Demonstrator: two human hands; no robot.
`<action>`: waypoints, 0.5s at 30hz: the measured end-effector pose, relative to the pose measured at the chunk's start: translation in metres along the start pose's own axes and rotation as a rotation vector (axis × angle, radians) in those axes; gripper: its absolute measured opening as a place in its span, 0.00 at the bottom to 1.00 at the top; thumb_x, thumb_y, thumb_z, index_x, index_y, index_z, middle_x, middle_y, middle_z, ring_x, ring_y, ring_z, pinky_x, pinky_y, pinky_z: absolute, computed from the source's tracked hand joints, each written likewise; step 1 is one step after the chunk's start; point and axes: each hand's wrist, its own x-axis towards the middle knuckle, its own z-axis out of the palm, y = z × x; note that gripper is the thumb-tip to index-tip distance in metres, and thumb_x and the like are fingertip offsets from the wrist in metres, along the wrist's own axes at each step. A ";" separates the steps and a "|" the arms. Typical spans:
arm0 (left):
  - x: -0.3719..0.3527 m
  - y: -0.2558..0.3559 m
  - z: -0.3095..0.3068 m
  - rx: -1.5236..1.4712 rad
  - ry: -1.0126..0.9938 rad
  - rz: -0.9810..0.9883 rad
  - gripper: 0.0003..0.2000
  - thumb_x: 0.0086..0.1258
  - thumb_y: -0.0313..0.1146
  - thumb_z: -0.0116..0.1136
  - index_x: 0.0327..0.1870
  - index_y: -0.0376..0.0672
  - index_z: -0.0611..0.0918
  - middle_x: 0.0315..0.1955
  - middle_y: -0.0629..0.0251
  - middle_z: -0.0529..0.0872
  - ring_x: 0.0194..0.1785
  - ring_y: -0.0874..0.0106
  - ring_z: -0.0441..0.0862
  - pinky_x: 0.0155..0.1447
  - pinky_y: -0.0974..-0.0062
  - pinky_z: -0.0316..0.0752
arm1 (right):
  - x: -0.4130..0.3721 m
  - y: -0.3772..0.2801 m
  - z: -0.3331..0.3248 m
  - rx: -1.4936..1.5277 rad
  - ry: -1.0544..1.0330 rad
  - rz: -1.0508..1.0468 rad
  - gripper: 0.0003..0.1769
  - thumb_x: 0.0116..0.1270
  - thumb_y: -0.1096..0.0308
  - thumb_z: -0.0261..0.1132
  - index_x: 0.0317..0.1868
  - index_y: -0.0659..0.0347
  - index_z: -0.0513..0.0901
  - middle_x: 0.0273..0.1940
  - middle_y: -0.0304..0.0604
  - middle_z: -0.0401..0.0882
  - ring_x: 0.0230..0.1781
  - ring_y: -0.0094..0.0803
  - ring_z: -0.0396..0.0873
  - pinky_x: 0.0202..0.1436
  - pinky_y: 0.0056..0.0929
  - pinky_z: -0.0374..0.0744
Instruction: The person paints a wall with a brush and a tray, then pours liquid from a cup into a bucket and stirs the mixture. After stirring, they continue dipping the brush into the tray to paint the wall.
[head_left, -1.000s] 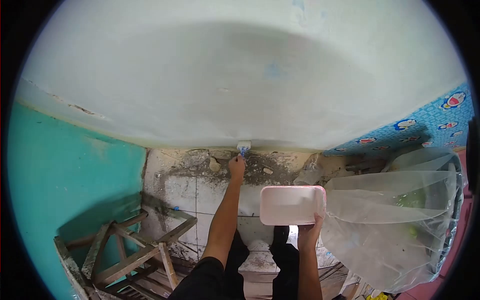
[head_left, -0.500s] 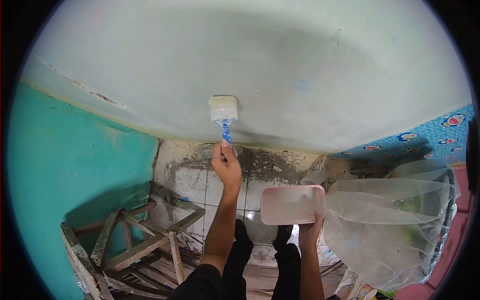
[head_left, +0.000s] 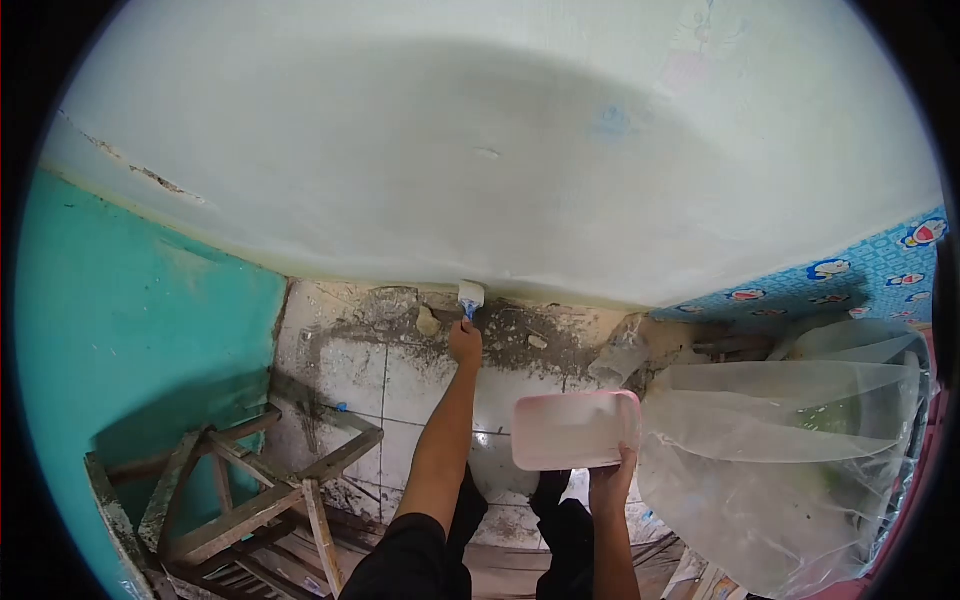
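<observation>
My left hand [head_left: 465, 343] grips the blue handle of a paintbrush [head_left: 471, 295]. The brush's pale bristles meet the foot of the whitish wall [head_left: 370, 160], just above the dirty floor edge. In my right hand [head_left: 612, 483] is a pink-rimmed plastic tub [head_left: 517, 437], held by its near right corner with the open side up. Whitish paint or residue shows inside it. The fingers under the tub are partly hidden.
A weathered wooden frame [head_left: 240, 525] stands at the lower left by the turquoise wall [head_left: 150, 330]. Clear plastic sheeting [head_left: 760, 430] covers things at the right, beneath blue cartoon wallpaper [head_left: 830, 275]. Loose debris lies on the tiled floor [head_left: 410, 385].
My left hand has carried the paintbrush down the wall to its base. The tub in my right hand sits slightly lower and further left in view. The camera view has shifted a little.
</observation>
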 end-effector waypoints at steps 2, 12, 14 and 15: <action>0.003 0.013 -0.011 -0.046 0.032 0.037 0.18 0.78 0.42 0.50 0.31 0.37 0.79 0.23 0.50 0.80 0.28 0.46 0.78 0.33 0.51 0.69 | -0.007 -0.011 0.002 -0.020 0.009 -0.039 0.30 0.75 0.54 0.53 0.72 0.59 0.63 0.65 0.47 0.71 0.65 0.38 0.71 0.66 0.40 0.72; 0.005 0.167 -0.196 -0.480 -0.007 0.086 0.19 0.77 0.37 0.53 0.25 0.30 0.78 0.16 0.60 0.77 0.19 0.71 0.69 0.26 0.67 0.62 | -0.036 -0.055 0.027 -0.033 -0.027 -0.031 0.30 0.77 0.53 0.49 0.73 0.60 0.62 0.68 0.48 0.69 0.68 0.39 0.69 0.69 0.41 0.70; -0.011 0.209 -0.246 -0.619 -0.020 0.104 0.18 0.79 0.36 0.51 0.28 0.33 0.79 0.16 0.68 0.74 0.20 0.79 0.66 0.26 0.73 0.59 | -0.045 -0.060 0.036 -0.039 -0.036 -0.013 0.30 0.77 0.53 0.48 0.73 0.59 0.62 0.68 0.47 0.68 0.69 0.39 0.69 0.70 0.41 0.70; -0.018 0.228 -0.267 -0.692 -0.026 0.115 0.17 0.80 0.36 0.51 0.30 0.34 0.79 0.16 0.72 0.72 0.21 0.82 0.64 0.25 0.76 0.57 | -0.050 -0.063 0.042 -0.042 -0.031 -0.016 0.30 0.77 0.53 0.48 0.74 0.59 0.62 0.68 0.47 0.69 0.69 0.39 0.69 0.70 0.41 0.69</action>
